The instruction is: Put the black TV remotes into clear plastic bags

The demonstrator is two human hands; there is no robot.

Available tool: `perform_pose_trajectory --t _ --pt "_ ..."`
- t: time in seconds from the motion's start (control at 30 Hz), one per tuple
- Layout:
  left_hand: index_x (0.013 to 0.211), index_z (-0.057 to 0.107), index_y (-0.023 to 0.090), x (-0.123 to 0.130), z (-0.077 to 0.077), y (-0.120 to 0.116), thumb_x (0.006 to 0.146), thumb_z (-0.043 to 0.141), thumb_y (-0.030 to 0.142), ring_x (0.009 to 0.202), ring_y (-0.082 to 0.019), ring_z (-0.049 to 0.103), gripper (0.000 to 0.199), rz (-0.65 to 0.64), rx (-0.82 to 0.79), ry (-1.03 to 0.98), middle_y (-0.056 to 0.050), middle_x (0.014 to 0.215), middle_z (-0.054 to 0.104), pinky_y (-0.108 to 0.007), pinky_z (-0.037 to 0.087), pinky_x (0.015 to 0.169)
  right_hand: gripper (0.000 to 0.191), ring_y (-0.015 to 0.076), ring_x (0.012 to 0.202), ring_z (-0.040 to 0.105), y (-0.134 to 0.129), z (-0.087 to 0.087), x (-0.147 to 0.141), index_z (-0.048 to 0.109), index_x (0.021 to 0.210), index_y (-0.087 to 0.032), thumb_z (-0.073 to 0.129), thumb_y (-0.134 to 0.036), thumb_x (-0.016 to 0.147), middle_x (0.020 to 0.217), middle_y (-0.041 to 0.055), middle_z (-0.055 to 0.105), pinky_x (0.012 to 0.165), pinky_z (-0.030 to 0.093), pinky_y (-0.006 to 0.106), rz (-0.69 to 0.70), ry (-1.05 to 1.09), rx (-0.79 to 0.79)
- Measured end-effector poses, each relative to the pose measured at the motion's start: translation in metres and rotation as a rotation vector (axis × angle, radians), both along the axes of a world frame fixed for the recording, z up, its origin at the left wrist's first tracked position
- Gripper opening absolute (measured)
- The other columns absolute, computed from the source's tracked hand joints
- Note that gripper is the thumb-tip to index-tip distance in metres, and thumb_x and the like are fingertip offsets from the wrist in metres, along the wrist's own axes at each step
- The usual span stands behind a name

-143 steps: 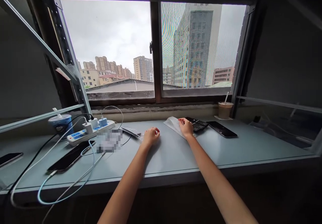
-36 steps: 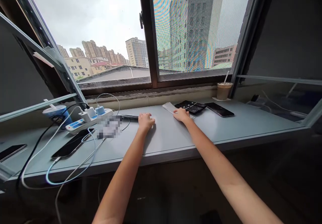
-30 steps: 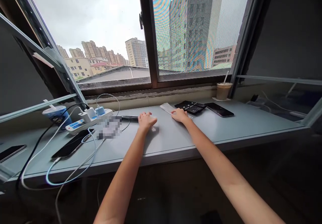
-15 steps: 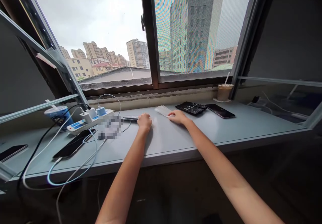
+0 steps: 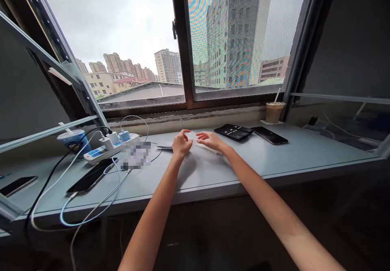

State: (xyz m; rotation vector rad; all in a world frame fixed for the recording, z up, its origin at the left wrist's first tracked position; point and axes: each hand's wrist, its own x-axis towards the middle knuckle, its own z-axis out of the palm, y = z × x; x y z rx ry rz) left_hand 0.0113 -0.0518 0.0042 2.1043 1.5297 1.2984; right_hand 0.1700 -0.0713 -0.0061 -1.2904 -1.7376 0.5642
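Above the middle of the grey desk (image 5: pixel 198 177), my left hand (image 5: pixel 182 143) has its fingers curled towards my right hand. My right hand (image 5: pixel 210 139) faces it from the right, fingers bent inward. Something thin, clear and whitish shows between the fingertips, too faint to make out. Beneath my right hand lies a pale, flat strip (image 5: pixel 209 148), partly covered by the hand. A flat, light-coloured item (image 5: pixel 164 145) rests just left of my left hand.
Black calculators (image 5: pixel 234 131) and a dark phone (image 5: pixel 270 135) lie at the right, near an iced drink (image 5: pixel 274 111). On the left are a power strip (image 5: pixel 106 149), a blue cup (image 5: pixel 73 141), a charging phone (image 5: pixel 91 176), loose cables and another phone (image 5: pixel 18 185).
My left hand has left the flat item at its left and come right, nearer my right hand. The pale strip now lies lower, under my right hand. The view has shifted slightly.
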Motion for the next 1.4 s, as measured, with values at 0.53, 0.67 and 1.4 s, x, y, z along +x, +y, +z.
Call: perform_pose_trajectory --t 0.53,0.67,1.4 --pt "0.103 0.049 0.018 0.005 0.007 -0.006 0.056 0.053 0.017 0.05 -0.01 0.05 0.047 -0.427 -0.15 -0.727 0.008 0.054 0.051 -0.023 0.04 0.055 0.04 0.0162 0.069 0.065 0.0 -0.002 -0.014 0.057 0.114 -0.018 0.058 -0.037 0.079 0.107 0.0084 0.064 0.048 0.047 0.02 0.26 0.279 -0.168" --pt "0.103 0.048 0.018 0.007 0.008 -0.007 0.057 0.058 0.022 0.058 -0.011 0.055 0.047 -0.502 -0.195 -0.759 0.006 0.061 0.056 -0.025 0.043 0.062 0.04 0.016 0.066 0.066 -0.001 -0.003 -0.022 0.053 0.116 -0.02 0.053 -0.042 0.083 0.118 0.011 0.058 0.043 0.048 0.021 0.254 0.374 -0.226" --pt "0.1 0.059 0.026 0.002 -0.009 0.001 0.074 0.057 0.053 0.09 -0.023 0.061 0.037 -0.099 0.019 0.455 -0.004 0.096 0.068 -0.028 0.041 0.071 0.015 0.0074 0.053 0.054 0.005 0.009 -0.001 0.057 0.091 -0.019 0.043 -0.024 0.086 0.075 -0.0003 0.062 0.047 0.05 0.021 -0.21 0.667 -0.063"
